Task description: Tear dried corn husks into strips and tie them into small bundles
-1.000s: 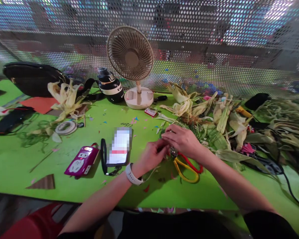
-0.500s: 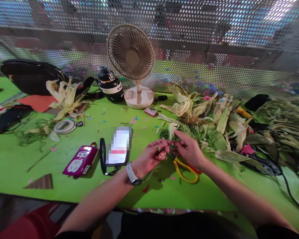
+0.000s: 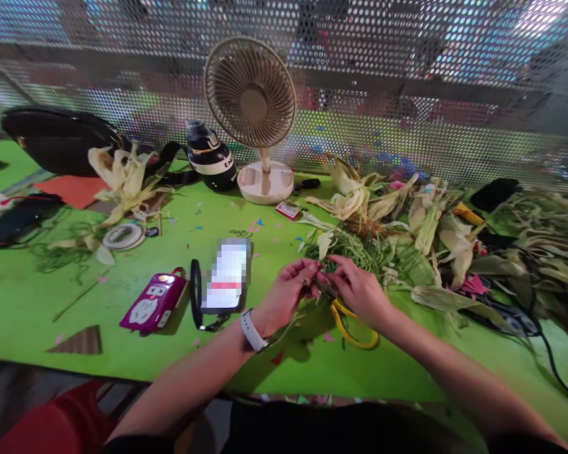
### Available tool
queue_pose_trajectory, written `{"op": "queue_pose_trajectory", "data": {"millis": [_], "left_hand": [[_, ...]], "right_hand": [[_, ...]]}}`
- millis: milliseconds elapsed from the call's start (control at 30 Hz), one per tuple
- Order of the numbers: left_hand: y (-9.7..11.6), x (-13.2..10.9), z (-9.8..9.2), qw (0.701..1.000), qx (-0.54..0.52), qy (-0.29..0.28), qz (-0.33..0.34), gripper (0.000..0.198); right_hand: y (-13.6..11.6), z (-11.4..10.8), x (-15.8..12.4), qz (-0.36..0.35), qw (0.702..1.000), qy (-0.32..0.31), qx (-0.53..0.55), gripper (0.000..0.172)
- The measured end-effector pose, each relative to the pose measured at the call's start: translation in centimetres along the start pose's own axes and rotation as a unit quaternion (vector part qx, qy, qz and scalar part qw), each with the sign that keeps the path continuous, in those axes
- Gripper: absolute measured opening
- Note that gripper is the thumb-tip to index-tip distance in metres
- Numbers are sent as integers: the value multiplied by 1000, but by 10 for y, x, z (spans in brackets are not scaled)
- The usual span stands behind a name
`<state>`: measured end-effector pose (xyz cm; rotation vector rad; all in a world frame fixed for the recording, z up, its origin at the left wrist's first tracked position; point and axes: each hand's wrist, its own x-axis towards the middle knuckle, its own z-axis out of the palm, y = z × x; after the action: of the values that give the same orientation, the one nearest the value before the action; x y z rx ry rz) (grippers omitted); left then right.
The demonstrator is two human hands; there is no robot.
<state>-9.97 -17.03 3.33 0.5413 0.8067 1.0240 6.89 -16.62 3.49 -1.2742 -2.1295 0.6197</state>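
Note:
My left hand [image 3: 288, 290], with a white watch on its wrist, and my right hand [image 3: 360, 290] meet over the green table [image 3: 146, 353]. Both pinch thin green husk strands [image 3: 355, 249] from the pile just behind them, fingers closed round a small bit I cannot fully make out. Yellow-handled scissors [image 3: 355, 331] lie on the table under my right wrist. A pale husk piece [image 3: 324, 243] stands just beyond my fingers.
A beige desk fan [image 3: 255, 120] stands at the back centre, a black bottle [image 3: 211, 157] to its left. A phone [image 3: 227, 277] and a purple power strip [image 3: 154, 302] lie left of my hands. Corn husks [image 3: 435, 227] cover the right side. A perforated metal screen [image 3: 407, 94] backs the table.
My left hand turned palm-up and then closed in again; both hands shifted slightly away from me toward the green strands. The red scissor handle is now hidden by my right hand.

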Motion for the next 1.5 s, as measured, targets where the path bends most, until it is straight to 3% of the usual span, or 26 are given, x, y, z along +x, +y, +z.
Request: {"op": "queue_pose_trajectory", "data": {"millis": [133, 233, 300, 433, 567, 733, 900, 1033, 1233, 1500], "left_hand": [[3, -5, 1, 992, -77, -72, -75, 27], [4, -6, 1, 987, -96, -83, -98, 26], [3, -4, 1, 993, -76, -62, -65, 25], [-2, 2, -1, 1000, 0, 14, 6, 23], [-6, 5, -1, 995, 52, 63, 51, 21], [-6, 8, -2, 992, 49, 88, 73, 21], [-8, 6, 2, 991, -6, 119, 57, 23], [-10, 3, 6, 992, -18, 118, 46, 23], [-12, 2, 5, 986, 40, 127, 99, 19], [-9, 4, 2, 977, 127, 112, 132, 20]], "right_hand": [[3, 5, 5, 109, 972, -36, 204, 15], [4, 10, 8, 138, 940, -80, 302, 23], [2, 9, 8, 129, 944, -88, 290, 26], [-5, -3, 5, 68, 980, -91, 165, 22], [-9, -10, 1, 36, 990, -72, 113, 17], [-8, -5, -3, 47, 995, 10, 85, 22], [-4, 4, -2, -28, 998, -10, 51, 20], [-2, 11, 0, 24, 993, -35, 112, 23], [-5, 16, 0, 93, 971, -53, 214, 23], [-15, -7, 3, 162, 934, -88, 306, 21]]}}
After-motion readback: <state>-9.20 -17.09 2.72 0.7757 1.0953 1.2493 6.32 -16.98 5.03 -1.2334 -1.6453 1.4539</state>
